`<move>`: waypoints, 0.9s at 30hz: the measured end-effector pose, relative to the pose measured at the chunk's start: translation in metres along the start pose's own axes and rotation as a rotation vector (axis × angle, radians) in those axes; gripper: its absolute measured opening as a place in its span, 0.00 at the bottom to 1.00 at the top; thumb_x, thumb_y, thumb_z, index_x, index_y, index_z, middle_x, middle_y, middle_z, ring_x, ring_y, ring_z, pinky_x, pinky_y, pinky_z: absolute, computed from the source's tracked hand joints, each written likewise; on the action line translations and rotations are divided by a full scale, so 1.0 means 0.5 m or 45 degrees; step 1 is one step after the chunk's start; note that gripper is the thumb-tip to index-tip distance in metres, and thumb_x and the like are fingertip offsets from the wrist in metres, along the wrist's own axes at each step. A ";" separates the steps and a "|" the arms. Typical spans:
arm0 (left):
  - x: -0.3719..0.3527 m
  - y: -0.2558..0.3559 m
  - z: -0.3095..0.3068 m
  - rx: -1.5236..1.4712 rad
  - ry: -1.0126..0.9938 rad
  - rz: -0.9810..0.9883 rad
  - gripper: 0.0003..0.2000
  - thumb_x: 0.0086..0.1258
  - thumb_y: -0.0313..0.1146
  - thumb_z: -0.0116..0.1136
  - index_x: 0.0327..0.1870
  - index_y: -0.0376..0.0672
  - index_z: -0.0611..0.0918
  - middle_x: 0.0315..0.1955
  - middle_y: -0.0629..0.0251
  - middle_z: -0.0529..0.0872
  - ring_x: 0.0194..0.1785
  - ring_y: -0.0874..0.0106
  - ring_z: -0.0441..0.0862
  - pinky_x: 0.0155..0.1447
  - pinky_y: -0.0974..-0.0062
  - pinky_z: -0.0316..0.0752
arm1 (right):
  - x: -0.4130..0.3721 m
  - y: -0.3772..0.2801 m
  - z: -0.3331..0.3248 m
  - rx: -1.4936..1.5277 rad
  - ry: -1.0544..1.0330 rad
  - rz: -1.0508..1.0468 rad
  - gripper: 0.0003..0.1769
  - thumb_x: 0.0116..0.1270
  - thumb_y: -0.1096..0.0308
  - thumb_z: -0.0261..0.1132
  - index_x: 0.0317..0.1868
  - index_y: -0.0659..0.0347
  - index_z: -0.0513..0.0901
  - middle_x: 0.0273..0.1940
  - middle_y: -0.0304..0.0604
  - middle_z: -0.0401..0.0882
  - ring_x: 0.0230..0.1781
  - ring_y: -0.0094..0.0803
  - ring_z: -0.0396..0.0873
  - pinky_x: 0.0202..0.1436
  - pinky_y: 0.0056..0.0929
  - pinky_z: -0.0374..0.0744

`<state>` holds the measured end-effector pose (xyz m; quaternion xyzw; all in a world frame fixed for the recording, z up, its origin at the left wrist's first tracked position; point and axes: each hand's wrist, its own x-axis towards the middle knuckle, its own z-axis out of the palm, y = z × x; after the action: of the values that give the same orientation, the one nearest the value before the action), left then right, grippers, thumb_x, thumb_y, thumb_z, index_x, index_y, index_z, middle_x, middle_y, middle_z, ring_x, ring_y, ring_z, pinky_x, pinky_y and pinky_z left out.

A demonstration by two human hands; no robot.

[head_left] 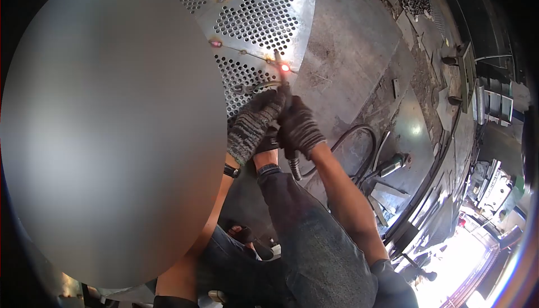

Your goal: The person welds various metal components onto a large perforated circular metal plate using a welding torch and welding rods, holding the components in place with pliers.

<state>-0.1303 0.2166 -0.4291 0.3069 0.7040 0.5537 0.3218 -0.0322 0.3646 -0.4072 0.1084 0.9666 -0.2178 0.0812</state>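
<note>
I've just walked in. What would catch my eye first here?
The red-hot glowing spot on the perforated metal sheet, upper centre. Just below it, the right hand in a dark glove grips a welding torch, with the grey-gloved left hand pressed beside it. A black cable loops to their right.

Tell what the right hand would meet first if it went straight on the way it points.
The right hand grips a welding tool aimed up the picture. Straight on, it would likely meet the holed metal sheet first, near the glowing spot; depth is unclear.
</note>
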 end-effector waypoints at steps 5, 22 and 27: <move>0.021 -0.009 -0.082 -0.715 0.317 -0.510 0.20 0.82 0.40 0.64 0.68 0.41 0.84 0.53 0.63 0.89 0.54 0.72 0.85 0.63 0.71 0.80 | 0.045 -0.142 -0.039 1.050 0.256 -0.044 0.21 0.74 0.68 0.71 0.63 0.66 0.80 0.47 0.60 0.88 0.49 0.40 0.90 0.55 0.41 0.87; -0.046 -0.005 -0.205 -1.187 0.307 -0.258 0.43 0.78 0.75 0.47 0.69 0.39 0.79 0.47 0.58 0.87 0.44 0.65 0.85 0.49 0.62 0.83 | 0.166 0.016 0.075 -0.323 -0.237 0.061 0.22 0.70 0.52 0.71 0.59 0.52 0.85 0.53 0.54 0.88 0.58 0.52 0.86 0.57 0.58 0.83; -0.048 -0.027 -0.197 -1.350 0.299 -0.260 0.39 0.80 0.70 0.53 0.71 0.39 0.78 0.54 0.56 0.86 0.51 0.63 0.86 0.56 0.61 0.84 | 0.155 -0.002 0.083 -0.224 -0.391 0.123 0.33 0.62 0.47 0.79 0.59 0.61 0.82 0.56 0.57 0.87 0.59 0.55 0.86 0.62 0.59 0.82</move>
<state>-0.1951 0.1376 -0.4218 -0.0308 0.3862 0.8289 0.4036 -0.1025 0.3591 -0.4598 0.1127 0.9518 -0.1423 0.2474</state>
